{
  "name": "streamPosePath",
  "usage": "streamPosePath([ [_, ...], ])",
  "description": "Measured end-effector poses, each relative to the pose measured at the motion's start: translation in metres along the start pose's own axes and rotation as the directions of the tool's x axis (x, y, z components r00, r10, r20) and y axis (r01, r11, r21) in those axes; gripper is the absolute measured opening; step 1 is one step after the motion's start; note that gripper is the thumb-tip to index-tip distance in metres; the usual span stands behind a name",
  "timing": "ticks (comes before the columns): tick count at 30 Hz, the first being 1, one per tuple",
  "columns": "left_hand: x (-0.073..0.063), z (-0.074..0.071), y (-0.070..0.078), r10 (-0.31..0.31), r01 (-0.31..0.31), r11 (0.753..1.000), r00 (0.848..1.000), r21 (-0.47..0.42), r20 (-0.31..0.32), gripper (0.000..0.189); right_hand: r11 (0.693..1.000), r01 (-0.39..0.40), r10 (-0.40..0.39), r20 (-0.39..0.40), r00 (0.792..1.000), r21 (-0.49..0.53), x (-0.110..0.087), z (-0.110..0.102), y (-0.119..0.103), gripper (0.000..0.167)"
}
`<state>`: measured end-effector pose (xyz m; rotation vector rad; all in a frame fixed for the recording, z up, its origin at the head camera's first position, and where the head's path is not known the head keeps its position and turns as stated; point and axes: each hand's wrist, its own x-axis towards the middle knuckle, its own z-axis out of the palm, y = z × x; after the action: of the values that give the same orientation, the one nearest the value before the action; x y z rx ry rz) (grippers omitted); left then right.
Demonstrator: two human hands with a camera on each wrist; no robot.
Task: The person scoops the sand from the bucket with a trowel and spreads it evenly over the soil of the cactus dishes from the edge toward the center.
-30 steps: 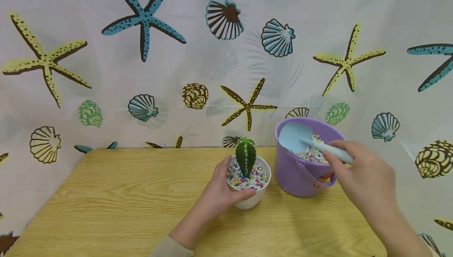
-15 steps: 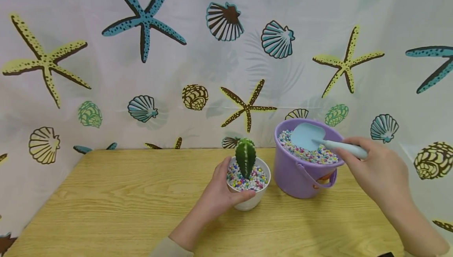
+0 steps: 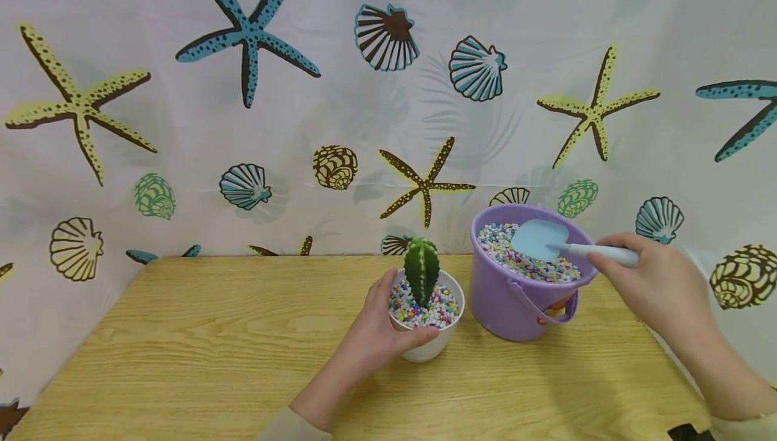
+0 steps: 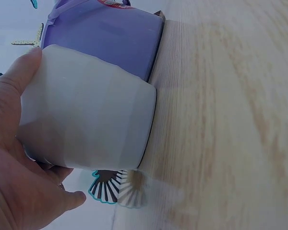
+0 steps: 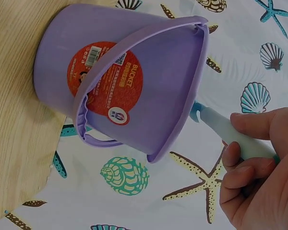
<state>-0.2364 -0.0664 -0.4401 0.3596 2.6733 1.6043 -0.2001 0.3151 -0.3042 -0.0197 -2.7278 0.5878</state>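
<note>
A white pot [image 3: 427, 346] filled with colourful pebbles [image 3: 446, 306] and a green cactus [image 3: 421, 271] stands on the table. My left hand [image 3: 379, 333] grips the pot round its near left side, thumb across the front of the rim; the left wrist view shows the pot's plain wall [image 4: 86, 105]. To its right is a purple bucket [image 3: 506, 306] holding more small coloured pebbles [image 3: 500, 242]. In my right hand [image 3: 658, 286] is the handle of a light blue toy shovel [image 3: 540, 239], its blade lying over the pebbles inside the bucket's rim.
The wooden table [image 3: 231, 340] stretches left of the pot. Behind it hangs a white curtain [image 3: 291, 110] printed with starfish and shells. The bucket's handle [image 3: 543, 313] hangs down in front, beside a red round label [image 5: 105, 81].
My right hand has moved right, drawing the shovel across the bucket, so its blade shifts from the left rim toward the middle. The left hand and pot stay still.
</note>
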Motion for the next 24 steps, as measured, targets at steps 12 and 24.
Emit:
streamPosePath([
  [12, -0.001, 0.0, 0.0, 0.008, -0.008, 1.0, 1.0, -0.012, 0.003, 0.129, 0.998, -0.042, 0.032, 0.196, 0.98, 0.045, 0.016, -0.009, 0.01, 0.059],
  [24, -0.001, 0.0, 0.0, 0.006, -0.006, 1.0, 1.0, -0.005, 0.007, 0.13, 0.997, -0.043, 0.021, 0.322, 0.947, 0.062, 0.032, -0.021, 0.012, 0.063],
])
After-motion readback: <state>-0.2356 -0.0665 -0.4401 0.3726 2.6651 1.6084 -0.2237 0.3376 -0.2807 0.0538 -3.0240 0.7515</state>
